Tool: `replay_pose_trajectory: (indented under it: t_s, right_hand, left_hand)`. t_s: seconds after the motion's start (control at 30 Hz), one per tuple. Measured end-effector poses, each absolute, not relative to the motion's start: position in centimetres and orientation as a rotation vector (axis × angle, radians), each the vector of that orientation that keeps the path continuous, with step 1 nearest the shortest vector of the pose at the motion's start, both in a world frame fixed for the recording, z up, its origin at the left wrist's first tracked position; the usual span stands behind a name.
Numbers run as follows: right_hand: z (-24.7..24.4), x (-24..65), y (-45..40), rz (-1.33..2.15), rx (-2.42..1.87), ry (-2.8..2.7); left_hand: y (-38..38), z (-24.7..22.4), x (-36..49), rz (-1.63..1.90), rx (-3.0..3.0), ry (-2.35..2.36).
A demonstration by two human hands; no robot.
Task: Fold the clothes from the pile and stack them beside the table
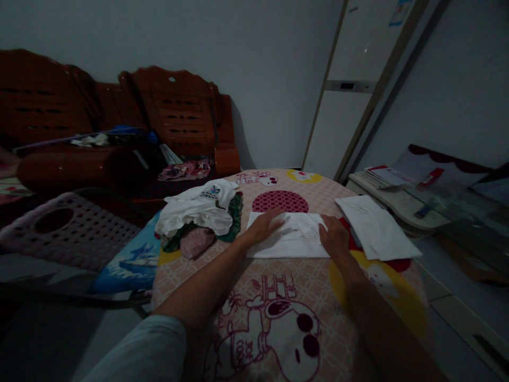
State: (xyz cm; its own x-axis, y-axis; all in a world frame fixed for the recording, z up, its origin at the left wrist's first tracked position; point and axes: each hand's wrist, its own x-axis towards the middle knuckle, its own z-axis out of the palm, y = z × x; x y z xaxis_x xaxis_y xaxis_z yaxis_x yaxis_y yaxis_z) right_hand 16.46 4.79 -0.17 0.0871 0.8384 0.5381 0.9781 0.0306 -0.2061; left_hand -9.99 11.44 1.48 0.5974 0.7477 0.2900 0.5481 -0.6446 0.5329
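Observation:
A folded white garment (pixel 294 244) lies as a flat strip on the round table, with slight wrinkles along its upper middle. My left hand (pixel 265 225) rests on its left part, fingers stretched out over the cloth. At the right end, my right hand (pixel 334 237) has its fingers and thumb closed about the garment's edge. Another folded white garment (pixel 376 228) lies to the right, over something red. On the left sits a loose heap with a white T-shirt (pixel 199 209) on top, a green patterned cloth (pixel 235 217) beneath and a pinkish cloth (pixel 196 242) in front.
A patterned tablecloth (pixel 254 281) covers the table. To the left stand a woven chair (pixel 75 228) with a blue cushion (pixel 129 265) and a wooden sofa (pixel 175 116) holding clothes. Behind rises a white floor-standing cabinet unit (pixel 338 122); a side stand (pixel 421 207) with papers is at right.

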Motion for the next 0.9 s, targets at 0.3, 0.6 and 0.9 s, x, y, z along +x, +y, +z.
replay_pose_trajectory:
  t_s: [0.3, 0.6, 0.9]
  right_hand:
    - [-1.7, 11.7, 4.9, -0.17, -1.369, -2.193]
    - [-2.7, 11.7, 5.0, -0.102, -1.413, -2.316]
    - [-2.8, 11.7, 5.1, -0.116, -1.404, -2.314]
  left_hand:
    - [14.4, 2.6, -15.7, 0.742, 2.125, 1.707]
    - [14.9, 2.0, -16.2, 0.624, 1.67, 1.568]
    - [14.3, 2.3, -16.4, 0.657, 1.471, 1.324]
